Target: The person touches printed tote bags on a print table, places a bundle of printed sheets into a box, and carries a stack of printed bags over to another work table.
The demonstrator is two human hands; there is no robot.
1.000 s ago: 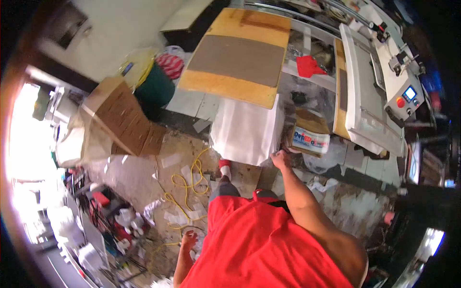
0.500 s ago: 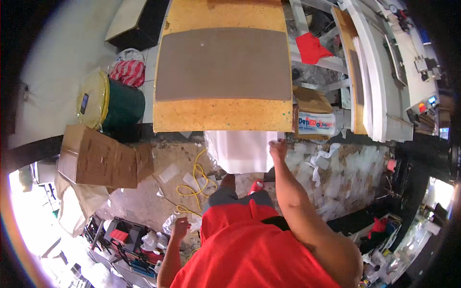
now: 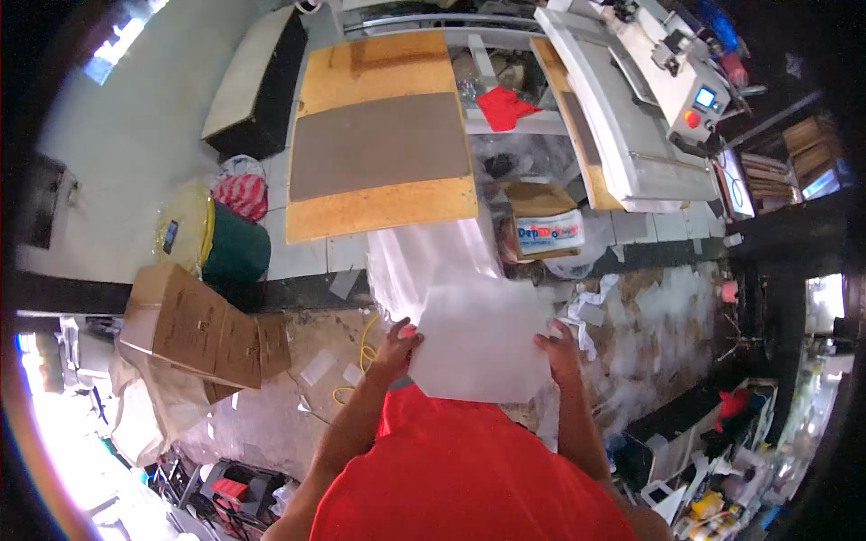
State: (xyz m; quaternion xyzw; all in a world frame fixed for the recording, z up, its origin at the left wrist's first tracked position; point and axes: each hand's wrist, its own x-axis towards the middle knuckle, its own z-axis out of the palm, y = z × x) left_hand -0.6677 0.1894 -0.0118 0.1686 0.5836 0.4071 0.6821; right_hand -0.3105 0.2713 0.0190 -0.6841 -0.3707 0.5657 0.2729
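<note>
A translucent white sheet (image 3: 483, 347) with angled corners spans the space in front of my red shirt. My left hand (image 3: 395, 353) grips its left edge, and a small pinkish-red patch shows at the fingertips. On the opposite edge, my right hand (image 3: 563, 355) pinches the same sheet between thumb and fingers. Just beyond it, clear plastic-like sheeting (image 3: 419, 257) hangs below the front edge of a yellow-brown board (image 3: 383, 212). On that board lies a flat brown-grey pad (image 3: 383, 144).
At the left stand a brown cardboard box (image 3: 194, 329) and a green drum (image 3: 236, 248). A machine with a red button (image 3: 692, 118) is at the upper right. Below it sits an open carton (image 3: 539, 198) holding a printed white pack (image 3: 550, 233). A yellow cord (image 3: 368, 347) and paper scraps lie on the floor.
The white sheet has come out from beneath the board's edge toward my body. My left hand has risen from my side to grip it. My view has shifted to the right.
</note>
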